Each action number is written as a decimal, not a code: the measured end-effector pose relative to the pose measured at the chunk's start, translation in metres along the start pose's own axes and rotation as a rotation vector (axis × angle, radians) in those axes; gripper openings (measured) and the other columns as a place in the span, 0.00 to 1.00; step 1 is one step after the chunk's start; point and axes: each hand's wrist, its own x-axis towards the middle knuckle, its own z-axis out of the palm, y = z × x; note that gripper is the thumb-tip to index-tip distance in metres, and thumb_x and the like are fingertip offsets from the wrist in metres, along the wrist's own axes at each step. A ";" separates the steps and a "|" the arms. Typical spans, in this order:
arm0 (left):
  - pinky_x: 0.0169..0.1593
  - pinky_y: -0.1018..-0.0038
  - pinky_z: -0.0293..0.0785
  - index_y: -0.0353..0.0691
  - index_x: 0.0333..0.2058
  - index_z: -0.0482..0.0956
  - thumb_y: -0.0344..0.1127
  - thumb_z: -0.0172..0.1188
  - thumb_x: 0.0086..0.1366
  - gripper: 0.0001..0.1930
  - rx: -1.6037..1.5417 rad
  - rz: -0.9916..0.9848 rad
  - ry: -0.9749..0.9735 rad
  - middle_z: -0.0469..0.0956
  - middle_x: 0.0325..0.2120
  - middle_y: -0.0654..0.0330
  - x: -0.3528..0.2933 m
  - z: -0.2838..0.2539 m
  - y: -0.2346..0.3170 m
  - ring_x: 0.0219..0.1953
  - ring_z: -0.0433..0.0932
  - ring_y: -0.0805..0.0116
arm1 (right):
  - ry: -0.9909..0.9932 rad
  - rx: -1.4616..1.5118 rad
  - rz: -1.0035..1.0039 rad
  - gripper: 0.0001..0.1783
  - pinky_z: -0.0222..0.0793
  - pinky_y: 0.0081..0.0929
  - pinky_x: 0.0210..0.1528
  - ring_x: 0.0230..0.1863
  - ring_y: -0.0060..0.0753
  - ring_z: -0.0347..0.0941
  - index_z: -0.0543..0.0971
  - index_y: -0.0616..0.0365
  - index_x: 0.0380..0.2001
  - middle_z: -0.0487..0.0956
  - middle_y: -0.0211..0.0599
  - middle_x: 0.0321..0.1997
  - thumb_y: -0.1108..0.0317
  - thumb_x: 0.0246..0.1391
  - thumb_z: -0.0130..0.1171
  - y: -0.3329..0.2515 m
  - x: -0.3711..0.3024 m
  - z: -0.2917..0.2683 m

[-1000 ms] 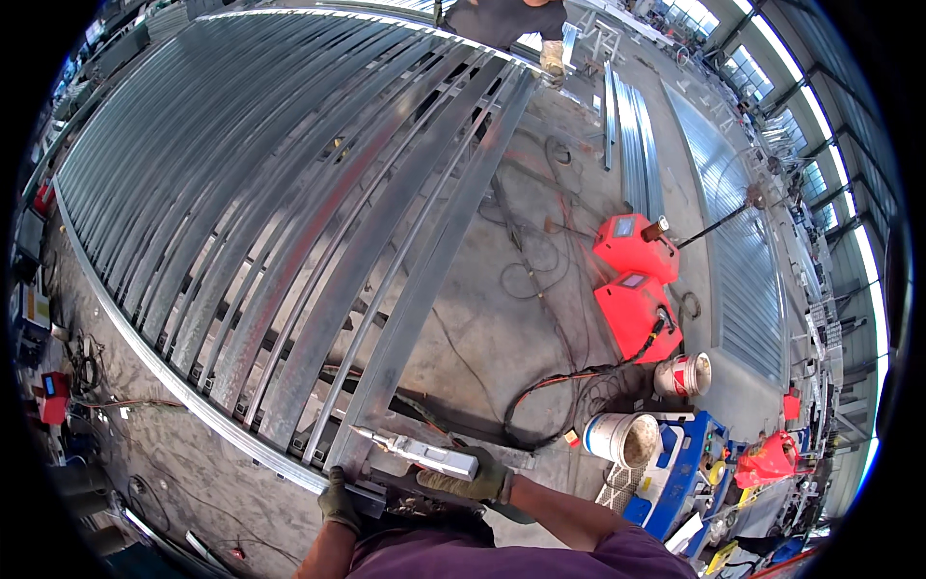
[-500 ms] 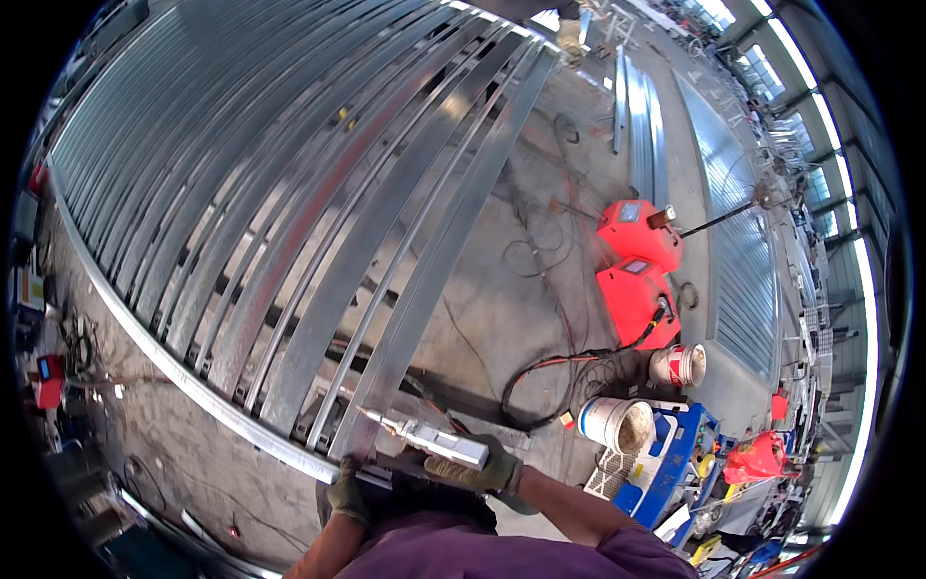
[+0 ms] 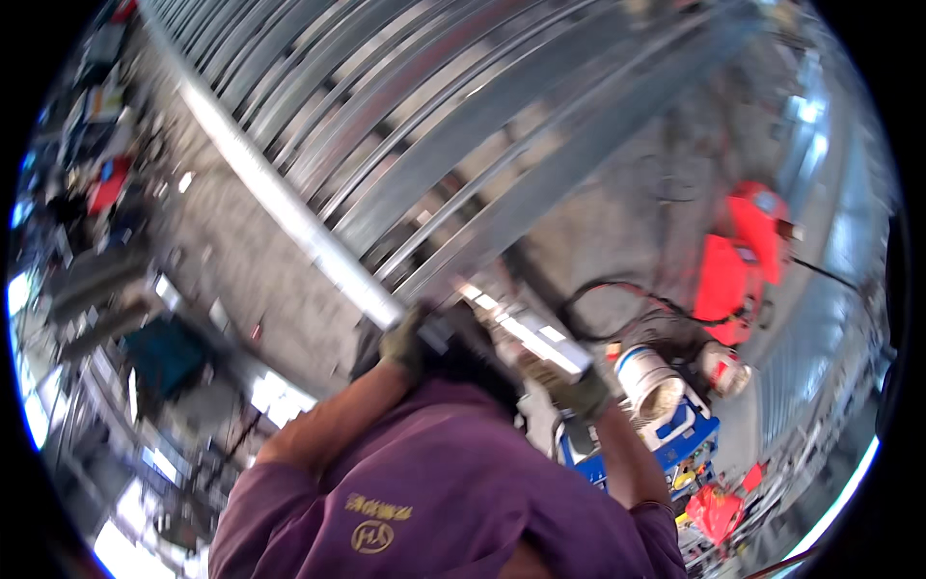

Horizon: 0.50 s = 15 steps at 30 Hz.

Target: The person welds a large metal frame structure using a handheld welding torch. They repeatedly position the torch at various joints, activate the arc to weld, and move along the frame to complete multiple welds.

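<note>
My right hand (image 3: 571, 386), in a worn olive work glove, is closed around a silver, boxy handheld welding gun (image 3: 540, 338). Its narrow nozzle points up and left, towards the near end of the outermost flat metal slat (image 3: 540, 198). My left hand (image 3: 403, 345), gloved the same way, is at the near corner of the slatted metal frame, by the end of its bright edge rail (image 3: 289, 217). Blur smears its fingers, so whether it grips the rail is unclear. Parallel galvanised slats with gaps between them run away from the rail.
Two red machines (image 3: 728, 285) stand on the floor to the right, with a black cable (image 3: 627, 285) looping near them. Closer are two white buckets (image 3: 648, 381) and a blue cart (image 3: 690, 425). A dark green box (image 3: 166, 355) sits at left. Metal sheets (image 3: 820, 318) lie far right.
My view has swung down and left, so the frame and red machines appear shifted and blurred. The welding gun stays in my right hand; my left hand remains at the frame's near corner.
</note>
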 end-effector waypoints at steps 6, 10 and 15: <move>0.37 0.66 0.84 0.38 0.47 0.85 0.51 0.70 0.70 0.21 0.184 0.107 0.171 0.87 0.38 0.57 0.003 -0.023 -0.014 0.35 0.86 0.62 | 0.042 -0.341 -0.150 0.22 0.79 0.25 0.48 0.47 0.23 0.83 0.84 0.61 0.56 0.88 0.36 0.49 0.65 0.62 0.74 -0.030 0.010 0.017; 0.39 0.68 0.83 0.38 0.47 0.85 0.51 0.70 0.71 0.20 0.285 0.169 0.211 0.87 0.38 0.59 0.008 -0.017 -0.026 0.36 0.86 0.65 | -0.020 -0.308 -0.106 0.22 0.80 0.25 0.46 0.46 0.23 0.83 0.84 0.61 0.56 0.88 0.37 0.48 0.65 0.61 0.74 -0.028 0.021 0.003; 0.39 0.71 0.82 0.37 0.46 0.86 0.52 0.69 0.71 0.21 0.378 0.209 0.256 0.87 0.38 0.60 0.012 -0.017 -0.030 0.35 0.85 0.67 | -0.067 -0.280 -0.138 0.23 0.80 0.26 0.47 0.46 0.25 0.84 0.84 0.62 0.55 0.88 0.39 0.48 0.64 0.60 0.76 -0.022 0.038 -0.002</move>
